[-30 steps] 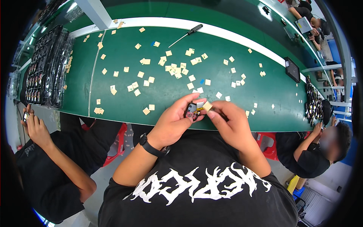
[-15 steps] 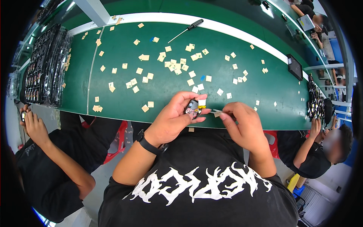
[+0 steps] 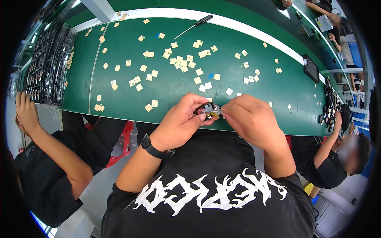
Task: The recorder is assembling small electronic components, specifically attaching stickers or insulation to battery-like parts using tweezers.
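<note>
Near the front edge of the green table, my left hand (image 3: 180, 119), a black band on its wrist, is closed round a small black electronic device (image 3: 204, 107). Its casing is uncovered, showing a reddish circuit board and a yellow-edged part. From the right, my right hand (image 3: 250, 119) pinches slim silver tweezers (image 3: 214, 112), whose tips reach over the casing. What the tips touch is too small to make out. Many small cream paper squares (image 3: 183, 68) lie scattered on the table beyond my hands.
A black-handled screwdriver (image 3: 204, 19) lies at the table's far edge. Stacked plastic trays (image 3: 49, 65) stand at the left, a black box (image 3: 310, 68) and a heap of small dark parts (image 3: 330, 105) at the right. One person sits on either side of me.
My right hand has moved left and slightly up, bringing the tweezers over the device. The white piece on the device no longer shows. The left neighbour's hand has risen.
</note>
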`<state>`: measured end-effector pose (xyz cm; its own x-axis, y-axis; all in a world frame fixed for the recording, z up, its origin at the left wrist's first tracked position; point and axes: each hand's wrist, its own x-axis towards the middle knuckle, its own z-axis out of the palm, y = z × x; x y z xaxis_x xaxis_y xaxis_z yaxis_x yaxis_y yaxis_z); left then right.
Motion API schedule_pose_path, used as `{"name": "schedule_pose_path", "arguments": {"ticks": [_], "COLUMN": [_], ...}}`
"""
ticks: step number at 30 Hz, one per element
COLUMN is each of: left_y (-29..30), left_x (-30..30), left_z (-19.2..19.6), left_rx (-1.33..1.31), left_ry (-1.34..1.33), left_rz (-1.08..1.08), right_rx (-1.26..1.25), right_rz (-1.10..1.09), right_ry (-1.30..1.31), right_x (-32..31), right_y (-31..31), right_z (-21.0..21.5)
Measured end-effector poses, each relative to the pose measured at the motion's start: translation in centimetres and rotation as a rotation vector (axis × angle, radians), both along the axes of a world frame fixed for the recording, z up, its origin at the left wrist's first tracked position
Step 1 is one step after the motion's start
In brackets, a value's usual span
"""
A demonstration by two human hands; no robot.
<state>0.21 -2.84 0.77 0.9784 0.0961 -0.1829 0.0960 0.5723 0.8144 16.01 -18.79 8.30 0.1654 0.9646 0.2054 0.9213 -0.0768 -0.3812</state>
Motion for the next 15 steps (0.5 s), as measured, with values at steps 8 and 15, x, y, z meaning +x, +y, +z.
{"name": "schedule_pose_path", "arguments": {"ticks": [8, 15], "left_y": [-0.1, 0.1], "left_x": [0.0, -0.2], "left_z": [0.9, 1.3], "left_rx": [0.162, 0.07], "left_ry": [0.068, 0.101], "left_rz": [-0.003, -0.006], "right_rx": [-0.036, 0.011], "right_rz": [0.025, -0.02], "right_ry": [0.041, 0.292], "right_x": [0.4, 0.6], "right_y": [0.1, 0.1], "right_z": [-0.2, -1.5]}}
